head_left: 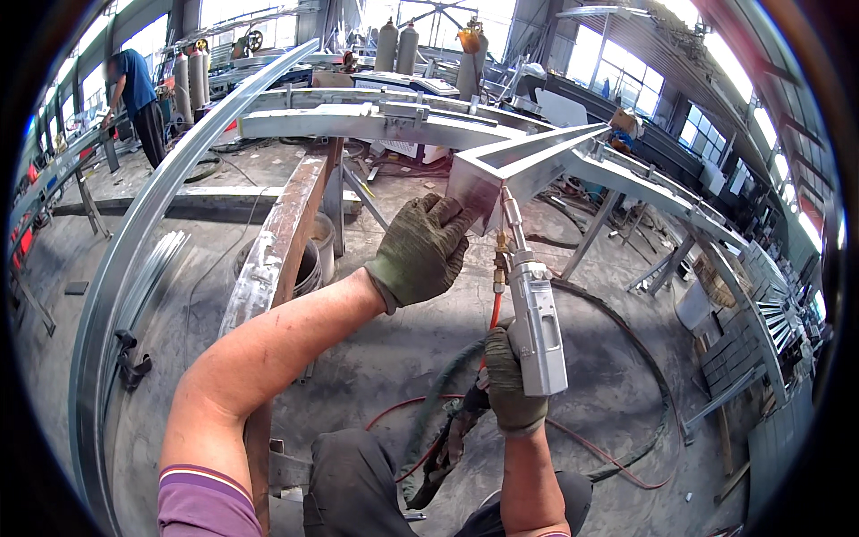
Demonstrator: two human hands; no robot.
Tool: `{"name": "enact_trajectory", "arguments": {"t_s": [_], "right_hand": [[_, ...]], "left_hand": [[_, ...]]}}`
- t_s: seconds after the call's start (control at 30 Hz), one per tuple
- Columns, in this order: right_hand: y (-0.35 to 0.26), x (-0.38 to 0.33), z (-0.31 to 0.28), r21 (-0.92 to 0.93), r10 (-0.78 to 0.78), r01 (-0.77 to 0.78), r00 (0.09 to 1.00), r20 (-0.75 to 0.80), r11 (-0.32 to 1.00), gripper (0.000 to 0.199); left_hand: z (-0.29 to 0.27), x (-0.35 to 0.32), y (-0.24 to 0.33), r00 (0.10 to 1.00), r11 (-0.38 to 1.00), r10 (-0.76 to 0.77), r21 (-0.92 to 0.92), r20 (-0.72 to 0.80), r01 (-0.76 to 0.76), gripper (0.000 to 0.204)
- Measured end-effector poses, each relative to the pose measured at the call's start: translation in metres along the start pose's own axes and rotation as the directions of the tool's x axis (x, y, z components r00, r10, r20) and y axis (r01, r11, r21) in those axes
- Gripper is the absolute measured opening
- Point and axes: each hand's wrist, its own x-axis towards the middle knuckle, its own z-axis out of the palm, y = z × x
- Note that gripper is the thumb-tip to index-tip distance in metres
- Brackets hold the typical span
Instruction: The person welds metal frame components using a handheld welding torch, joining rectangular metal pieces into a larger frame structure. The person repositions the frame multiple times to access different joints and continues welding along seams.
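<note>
My right hand [516, 380], in a dark green work glove, is wrapped around the grip of a silver handheld welding gun [540, 327]. The gun's narrow nozzle points up and touches, or nearly touches, the near end of a wedge-shaped metal frame [523, 166]. Brass fittings and an orange hose [496, 309] run down its left side. My left hand [420, 249], gloved the same way, has its fingers bent against the frame's near left corner; the fingertips are partly hidden. A rusty, paint-spattered steel beam [277, 242] passes under my left forearm.
A long galvanized channel [134, 233] curves along the left. Dark hoses [658, 376] loop over the concrete floor, and buckets [322, 242] stand behind the beam. Stacked metal pieces [734, 358] lie at right. Gas cylinders [386, 46] and another person [139, 94] are farther back.
</note>
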Motion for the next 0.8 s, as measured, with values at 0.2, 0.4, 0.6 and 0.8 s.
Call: {"name": "enact_trajectory", "arguments": {"t_s": [0.2,0.4,0.6,0.8], "right_hand": [[0.003,-0.002,0.001,-0.013,-0.001,0.001,1.000,-0.004,1.000,0.007],[-0.005,-0.004,0.000,0.025,0.160,-0.161,0.987,0.009,0.987,0.007],[0.002,-0.006,0.001,0.027,0.118,-0.118,0.993,-0.005,0.993,0.006],[-0.004,-0.002,0.001,-0.030,0.053,-0.053,0.999,0.002,0.998,0.006]], "left_hand": [[-0.003,0.001,0.000,1.000,1.000,-0.009,0.001,0.011,0.009,0.054],[-0.002,0.000,0.000,1.000,1.000,-0.013,0.027,0.021,0.012,0.055],[-0.001,0.000,-0.002,1.000,1.000,-0.019,0.023,0.022,0.018,0.056],[-0.001,-0.001,-0.003,0.999,0.999,-0.025,0.043,0.039,0.023,0.058]]}}
